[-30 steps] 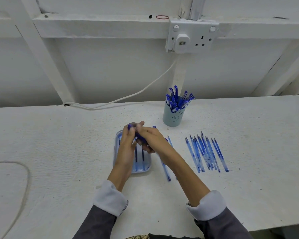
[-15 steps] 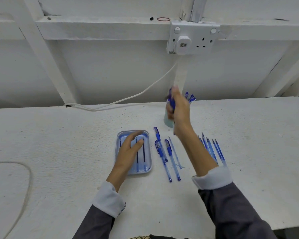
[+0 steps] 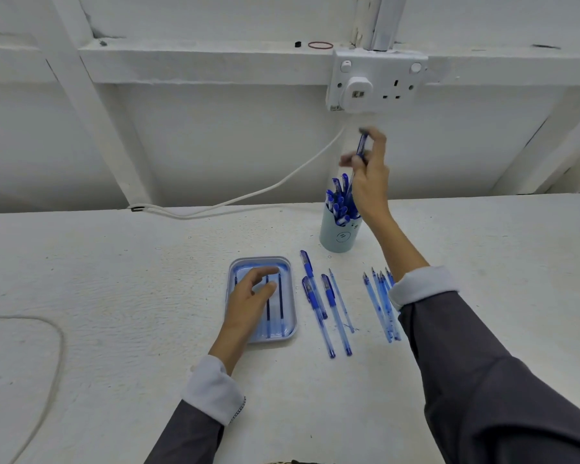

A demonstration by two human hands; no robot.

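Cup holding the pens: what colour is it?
Pale blue-green cup, with a small dark mark on its front; clearest in the head view.

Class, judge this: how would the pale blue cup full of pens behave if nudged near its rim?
The cup looks tall and narrow, with pens sticking above its rim, so it may tip rather than slide. The rough-looking table probably adds drag.

Glossy plastic tray [image 3: 290, 298], translucent plastic pens [image 3: 337, 316], rough matt white table [image 3: 114, 279]

Right hand [image 3: 369, 185] with pen [image 3: 362, 146], now up above the cup [image 3: 339, 235].
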